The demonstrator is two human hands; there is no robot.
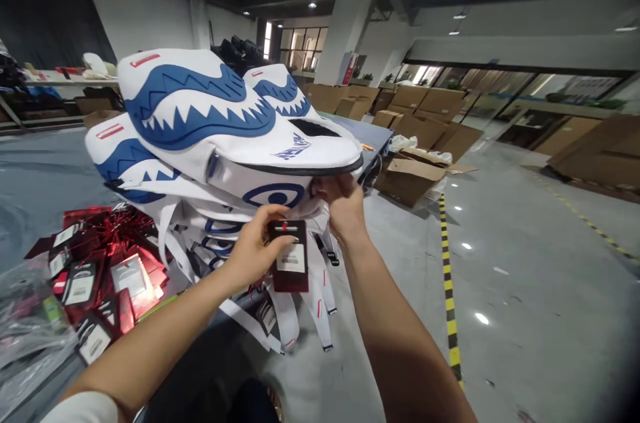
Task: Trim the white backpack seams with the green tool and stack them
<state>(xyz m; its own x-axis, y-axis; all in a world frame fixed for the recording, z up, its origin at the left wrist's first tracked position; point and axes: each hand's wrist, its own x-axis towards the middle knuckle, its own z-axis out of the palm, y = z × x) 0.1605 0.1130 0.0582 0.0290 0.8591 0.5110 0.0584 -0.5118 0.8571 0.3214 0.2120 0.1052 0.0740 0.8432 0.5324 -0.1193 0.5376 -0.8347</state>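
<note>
**Hang tag held up at shark-print bag stack**

Left hand (255,246) pinches a dark red hang tag (289,256) by its top left edge; tag hangs upright, long axis vertical, just below the top bag. Right hand (343,203) is closed w/ fingertips bunched at the near underside of the top shark-print bag (235,120), right beside the tag's top; what it grips can't be told, prob. a loop or string. Tag sits betw. both hands, left nearer. Bags stacked on a table, white straps (320,296) dangling off near edge. Pile of same red hang tags (100,263) lies left. Cardboard boxes (415,173) far right on floor, by yellow-black floor tape (447,276).
</note>
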